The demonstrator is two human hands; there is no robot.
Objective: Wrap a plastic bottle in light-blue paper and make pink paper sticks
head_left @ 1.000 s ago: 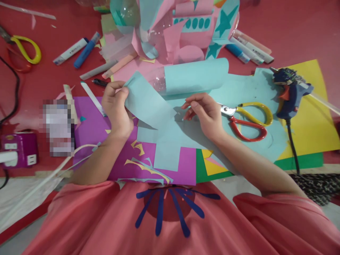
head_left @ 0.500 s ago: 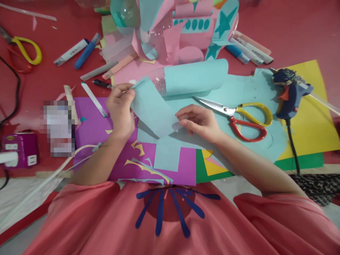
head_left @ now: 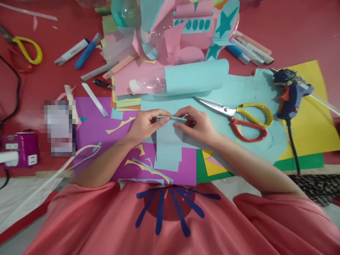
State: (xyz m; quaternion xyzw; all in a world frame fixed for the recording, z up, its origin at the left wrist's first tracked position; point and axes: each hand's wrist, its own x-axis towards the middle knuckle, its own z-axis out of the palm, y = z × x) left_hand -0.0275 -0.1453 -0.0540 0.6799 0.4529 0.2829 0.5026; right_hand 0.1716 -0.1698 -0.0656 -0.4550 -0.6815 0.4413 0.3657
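My left hand (head_left: pixel 147 124) and my right hand (head_left: pixel 198 123) meet in the middle, both pinching the top edge of a light blue piece of paper (head_left: pixel 169 136). Its edge looks folded over between the fingertips, and the rest hangs down toward me. Below it, another light blue piece lies on the purple sheet (head_left: pixel 92 124); where one ends and the other begins is hard to tell. Just beyond my hands lies a clear plastic bottle (head_left: pixel 152 85) with a white cap, its body wrapped in light blue paper (head_left: pixel 196 78). Scissors (head_left: pixel 231 115) with yellow and red handles lie right of my right hand.
A blue glue gun (head_left: pixel 289 101) rests at the right on yellow paper (head_left: pixel 313 124), its cord running toward me. Markers (head_left: pixel 87 51) and other scissors (head_left: pixel 26 51) lie left. Pink and blue paper crafts (head_left: pixel 191 39) stand at the back. A phone (head_left: pixel 60 129) sits left; yellow scraps (head_left: pixel 148 168) lie in front.
My left hand has moved right and down to meet my right hand. The paper, earlier held tilted and spread between them, is now gripped along its top edge, uncovering the bottle's cap.
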